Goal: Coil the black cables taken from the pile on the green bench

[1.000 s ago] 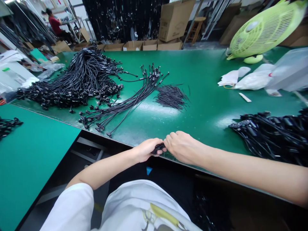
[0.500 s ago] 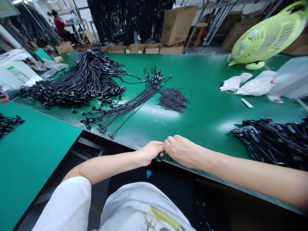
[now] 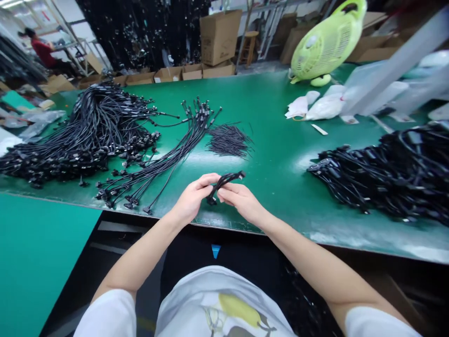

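Observation:
A black cable point(image 3: 228, 178), folded into a short bundle, is held between my two hands just above the green table's front edge. My left hand point(image 3: 196, 193) pinches it from the left with thumb and fingers. From the right, my right hand point(image 3: 242, 200) grips the same bundle, its fingertips close to the left ones. One connector end points up and right, another hangs below the fingers. Beyond my hands lie a row of loose straightened cables point(image 3: 178, 152) and a small pile of thin black ties point(image 3: 229, 140).
A large heap of black cables point(image 3: 101, 121) covers the table's left side. Bundled cables point(image 3: 386, 173) are piled at the right. A green fan point(image 3: 328, 44), plastic bags point(image 3: 328, 105) and a white strip point(image 3: 319, 129) are at the back right. Cardboard boxes point(image 3: 219, 37) stand behind the table.
My hands have risen from the table's edge to just over its top, and the folded cable now shows between them. The view has swung to the right.

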Available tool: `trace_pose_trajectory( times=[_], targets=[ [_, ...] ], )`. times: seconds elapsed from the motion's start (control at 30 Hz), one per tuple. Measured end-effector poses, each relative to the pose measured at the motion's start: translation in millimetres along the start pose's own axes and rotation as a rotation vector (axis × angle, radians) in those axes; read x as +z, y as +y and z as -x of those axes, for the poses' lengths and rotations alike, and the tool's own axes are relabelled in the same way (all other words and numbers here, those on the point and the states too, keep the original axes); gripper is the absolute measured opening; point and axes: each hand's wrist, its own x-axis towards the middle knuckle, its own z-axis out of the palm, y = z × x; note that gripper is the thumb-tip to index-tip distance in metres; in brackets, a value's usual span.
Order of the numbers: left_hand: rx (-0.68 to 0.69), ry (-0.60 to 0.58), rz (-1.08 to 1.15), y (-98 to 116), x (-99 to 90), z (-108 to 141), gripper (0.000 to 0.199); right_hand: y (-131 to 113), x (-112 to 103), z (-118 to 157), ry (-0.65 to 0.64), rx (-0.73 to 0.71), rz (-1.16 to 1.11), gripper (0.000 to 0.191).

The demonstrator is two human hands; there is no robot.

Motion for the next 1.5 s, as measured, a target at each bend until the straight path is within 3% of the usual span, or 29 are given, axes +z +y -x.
trace_pose_trajectory(
  times=[0.17, 0.3, 0.4, 0.5, 0.57, 0.67, 0.73, 0.8, 0.87, 0.97, 1.03, 1.1, 1.2, 1.3, 1.4, 1.5],
  targets=[
    [-0.034, -0.164, -0.229, 3.7, -11.7, 5.0, 0.025, 0.5, -6.5, 8.8, -0.089, -0.12, 0.301, 0.036],
    [0.078, -0.164, -0.399, 5.0, -9.6, 16.1, 0.019, -1.6, -10.7, 15.7, -0.103, -0.009, 0.232, 0.042],
    [0.118, -0.21, -0.597, -2.4, -6.9, 27.2, 0.025, 0.0, -16.2, 16.2, 0.055, 0.07, 0.187, 0.04],
    [0.011, -0.194, -0.651, -16.2, -5.9, 30.9, 0.025, -3.9, -16.5, 16.5, 0.225, 0.044, 0.148, 0.037],
    [-0.098, -0.108, -0.496, -23.0, -5.1, 26.6, 0.024, -10.2, -8.9, 18.9, 0.134, -0.047, 0.1, 0.036],
    [-0.246, -0.032, -0.205, -20.2, -1.3, 16.4, 0.031, -15.7, 10.2, 24.9, -0.176, -0.163, 0.086, 0.037],
    [-0.28, -0.065, -0.109, -10.0, 2.6, 12.7, 0.038, -11.7, 19.2, 27.4, -0.357, -0.14, 0.105, 0.037],
    [-0.233, -0.157, -0.163, 1.6, 6.5, 13.9, 0.044, -2.6, 19.3, 26.6, -0.41, -0.048, 0.101, 0.036],
    [-0.123, -0.216, -0.353, 8.5, 9.2, 18.5, 0.058, 6.6, 10.2, 23.0, -0.333, 0.065, 0.101, 0.035],
    [0.071, -0.047, -0.634, 4.3, 8.6, 25.4, 0.08, 9.6, -9.5, 18.2, -0.122, 0.126, 0.184, 0.037],
    [0.079, -0.006, -0.663, -5.3, 6.2, 27.6, 0.065, 3.8, -17.7, 18.3, -0.036, 0.056, 0.241, 0.037],
    [0.018, -0.093, -0.617, -15.1, 4.8, 28.4, 0.044, -3.3, -18.8, 20.2, -0.013, -0.019, 0.235, 0.036],
    [0.001, -0.105, -0.531, -24.1, 8.5, 28.8, 0.036, -7.4, -12.0, 23.1, -0.006, 0.025, 0.107, 0.032],
    [0.052, -0.018, -0.463, -25.2, 17.0, 29.9, 0.032, -1.3, -2.2, 26.0, -0.023, 0.26, -0.281, 0.032],
    [0.014, -0.018, -0.413, -22.0, 23.1, 32.6, 0.033, 7.9, 6.6, 32.0, -0.176, 0.439, -0.772, 0.033],
    [-0.06, -0.094, -0.392, -18.3, 23.5, 35.7, 0.039, 13.3, 9.0, 39.8, -0.28, 0.504, -0.852, 0.036]
  ],
)
